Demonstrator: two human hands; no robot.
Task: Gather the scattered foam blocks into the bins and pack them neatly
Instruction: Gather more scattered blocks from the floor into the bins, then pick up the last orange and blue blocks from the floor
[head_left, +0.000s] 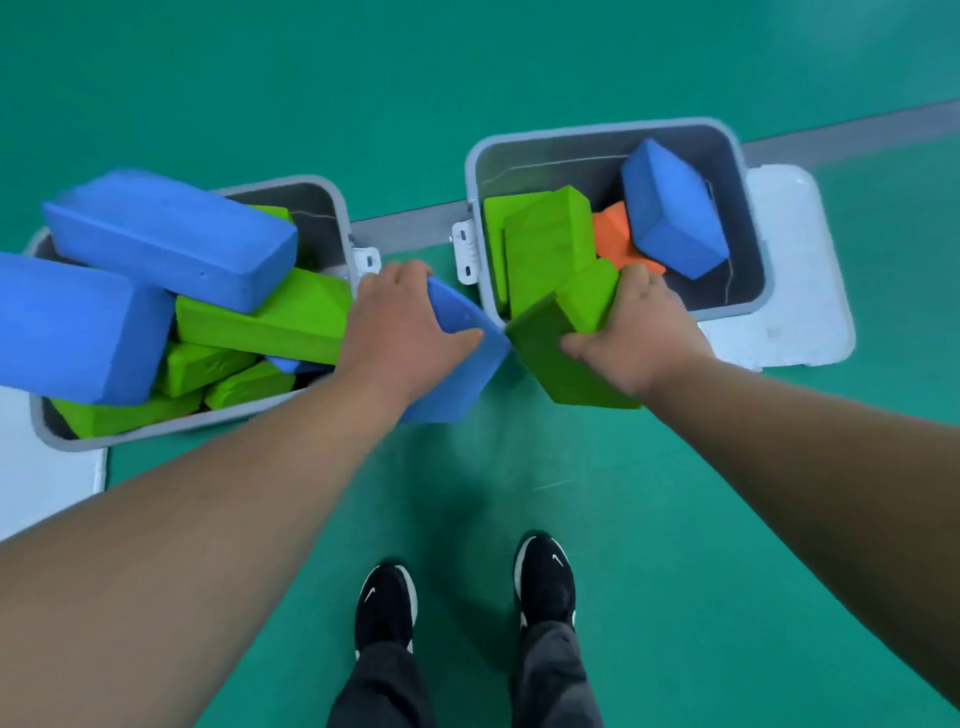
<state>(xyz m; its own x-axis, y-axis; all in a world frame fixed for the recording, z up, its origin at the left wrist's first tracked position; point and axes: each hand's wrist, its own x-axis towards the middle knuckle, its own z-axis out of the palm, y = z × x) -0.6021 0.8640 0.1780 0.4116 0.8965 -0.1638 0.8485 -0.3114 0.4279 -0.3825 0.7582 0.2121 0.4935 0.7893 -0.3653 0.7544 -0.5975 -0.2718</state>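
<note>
While standing between two grey bins, gripping one foam block per hand.
Left hand clasping blue block beside left bin; right hand clamping green block at right bin near rim.

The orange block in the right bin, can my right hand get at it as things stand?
Probably not yet. The right hand is already full with a green block, and the orange block sits low in the right bin, wedged between green blocks and a tilted blue block.
</note>
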